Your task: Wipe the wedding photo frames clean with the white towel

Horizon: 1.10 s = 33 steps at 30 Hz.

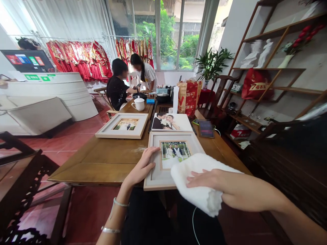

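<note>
A picture frame (171, 183) with a pale wood rim lies face up at the table's near edge, with a photo of a couple outdoors (175, 151) inside a wide light mat. My left hand (143, 165) holds the frame by its left side, fingers and thumb over the border. A folded white cloth (190, 166) covers the frame's lower right corner and hangs past the table edge. My right hand (213, 182) is on the cloth, gripping it against the frame; part of the fingers is hidden in its folds.
Beyond the frame lie a wedding photo print (176, 124) and a second picture frame (102, 133). A phone (206, 129) with a cable is at the right. Farther back stand a white lidded cup (139, 103) and a red paper bag (189, 98). Two people are at the far end.
</note>
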Motion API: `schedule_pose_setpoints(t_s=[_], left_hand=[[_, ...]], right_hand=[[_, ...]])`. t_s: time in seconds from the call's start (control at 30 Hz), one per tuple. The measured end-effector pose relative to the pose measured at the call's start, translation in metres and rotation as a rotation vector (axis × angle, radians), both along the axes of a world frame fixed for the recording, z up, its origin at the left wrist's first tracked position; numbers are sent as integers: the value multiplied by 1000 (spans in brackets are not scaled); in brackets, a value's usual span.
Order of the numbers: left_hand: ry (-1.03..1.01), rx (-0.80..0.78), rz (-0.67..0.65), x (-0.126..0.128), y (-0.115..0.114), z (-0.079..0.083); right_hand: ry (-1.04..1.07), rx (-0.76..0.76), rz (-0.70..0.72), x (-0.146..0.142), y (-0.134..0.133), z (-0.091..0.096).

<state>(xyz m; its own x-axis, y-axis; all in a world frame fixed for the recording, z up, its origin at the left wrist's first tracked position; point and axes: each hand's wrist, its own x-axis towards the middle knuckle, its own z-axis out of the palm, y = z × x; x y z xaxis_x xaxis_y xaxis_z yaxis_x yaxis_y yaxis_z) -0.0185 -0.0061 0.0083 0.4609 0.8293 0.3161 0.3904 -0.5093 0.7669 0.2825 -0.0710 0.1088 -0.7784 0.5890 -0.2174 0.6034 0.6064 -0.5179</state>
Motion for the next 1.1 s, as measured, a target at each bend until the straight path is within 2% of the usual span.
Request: schedule_pose_setpoints(t_s=[0.13,0.23,0.37,0.5,0.6,0.7,0.83,0.9,1.0,1.1], left_hand=[[-7,-17,-6,-1,0,0],[-11,-22,-3,-1,0,-1],[-12,-25,-6,-1,0,0],[-17,-25,-13,-1,0,0],[-16,-31,-16,-1,1,-1],[-11,-30,-10,-2,2,-2],[-3,-9,1,-1,2,-3],[4,4,0,-1,2,-3],[15,17,0,0,2,-2],[15,25,16,0,1,-2]], right_hand=[[-116,188,-239,18,24,-16],[-157,328,-289,18,59,-35],[-88,500,-390,14,107,-55],[-35,548,-486,2,141,-63],[-22,538,-482,-15,150,-64],[-19,492,-404,-32,135,-63],[2,346,-201,-41,82,-53],[19,212,-107,-37,50,-43],[49,71,-40,-24,12,-23],[53,15,-2,-9,0,-9]])
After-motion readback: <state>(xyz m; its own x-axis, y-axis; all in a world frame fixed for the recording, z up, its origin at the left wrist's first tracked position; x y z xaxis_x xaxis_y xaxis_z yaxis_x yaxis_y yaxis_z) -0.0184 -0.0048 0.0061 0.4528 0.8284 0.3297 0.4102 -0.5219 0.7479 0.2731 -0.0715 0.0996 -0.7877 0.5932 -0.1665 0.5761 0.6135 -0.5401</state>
